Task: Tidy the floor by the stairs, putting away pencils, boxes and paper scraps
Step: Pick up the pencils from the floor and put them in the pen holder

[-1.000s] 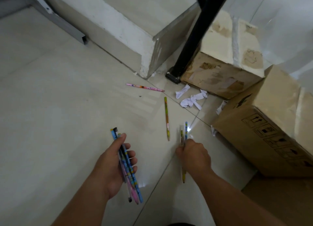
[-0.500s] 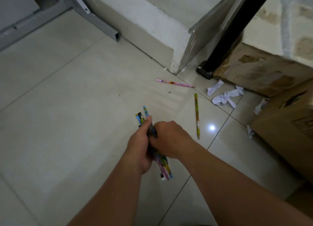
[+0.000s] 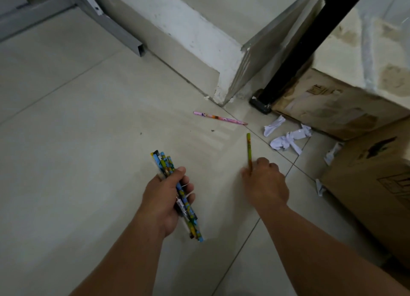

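On the tile floor (image 3: 77,118): left hand (image 3: 163,201) fisted around pencil bundle (image 3: 177,191); right hand (image 3: 265,182) pinching green pencil's (image 3: 249,150) near end. Pink pencil (image 3: 219,118) beyond, paper scraps (image 3: 286,139) beside cardboard boxes (image 3: 363,184).

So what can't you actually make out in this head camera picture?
- How many pencils are in the bundle: the left hand covers their middles.
- Whether the right hand already grips the green pencil: the hand is blurred and hides the pencil's lower end.
- The near cardboard box: cut off by the right edge.
- Its printed markings: too blurred to read.
- The paper scrap beside it: too small to tell its shape.
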